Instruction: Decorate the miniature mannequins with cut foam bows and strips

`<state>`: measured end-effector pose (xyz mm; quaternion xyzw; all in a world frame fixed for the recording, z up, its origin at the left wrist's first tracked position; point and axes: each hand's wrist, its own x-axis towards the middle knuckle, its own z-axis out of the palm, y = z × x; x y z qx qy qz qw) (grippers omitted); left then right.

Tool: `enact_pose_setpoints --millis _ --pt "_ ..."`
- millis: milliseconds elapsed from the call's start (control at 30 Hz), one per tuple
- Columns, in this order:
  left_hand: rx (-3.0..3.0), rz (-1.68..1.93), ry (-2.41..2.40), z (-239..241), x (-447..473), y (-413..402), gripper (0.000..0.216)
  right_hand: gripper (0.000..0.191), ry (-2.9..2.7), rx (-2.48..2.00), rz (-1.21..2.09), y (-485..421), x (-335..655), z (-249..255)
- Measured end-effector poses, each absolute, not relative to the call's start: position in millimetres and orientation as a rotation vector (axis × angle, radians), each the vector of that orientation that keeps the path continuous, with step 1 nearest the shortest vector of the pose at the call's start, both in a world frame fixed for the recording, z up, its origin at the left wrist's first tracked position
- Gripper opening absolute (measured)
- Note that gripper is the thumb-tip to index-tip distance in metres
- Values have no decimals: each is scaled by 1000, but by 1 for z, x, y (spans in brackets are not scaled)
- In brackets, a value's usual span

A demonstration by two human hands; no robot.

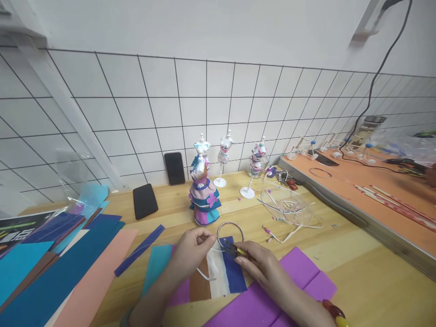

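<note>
My left hand (195, 247) is closed in a pinch on a thin white cord (206, 275), part of which curls below the fingers. In my right hand (267, 263) is a pair of pliers (231, 248) with yellow-and-black handles, its jaws pointing left at a metal ring (243, 231). The ring stands tilted between both hands; whether the jaws grip the cord or the ring I cannot tell. Beneath lie strips of coloured foam sheet, among them a dark blue strip (236, 277) and a brown strip (200, 286). A purple sheet (299, 268) lies under my right forearm.
Small dress forms stand behind, one in a layered dress (205, 204). One phone (145, 201) lies flat; another phone (175, 169) leans on the wall. Coloured sheets (68, 268) are piled at left. Tangled cord (289, 206) lies right, beside an orange-topped table (347, 195). A blurred hand shows far right.
</note>
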<state>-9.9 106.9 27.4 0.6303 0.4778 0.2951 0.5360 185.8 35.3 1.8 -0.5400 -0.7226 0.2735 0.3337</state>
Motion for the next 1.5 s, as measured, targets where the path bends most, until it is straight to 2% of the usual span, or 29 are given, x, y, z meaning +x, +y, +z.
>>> enact_pose_setpoints --millis 133,400,600,1067,1267,1500 --pt "1551 712 1100 31 -8 104 26 30 -2073 -1423 486 33 187 2" --pt "1471 479 986 35 -5 99 32 34 -2272 -1286 191 34 186 4" --pt "1475 533 930 30 -4 100 23 36 -2300 -1280 208 34 186 1" --pt "1886 584 1034 28 -3 94 21 34 -2284 -1307 203 33 186 0" --pt "2049 705 1010 38 1 87 24 33 -2301 -1386 318 31 184 5" --pt "1471 801 1039 41 1 93 26 31 -2077 -1610 233 43 207 5"
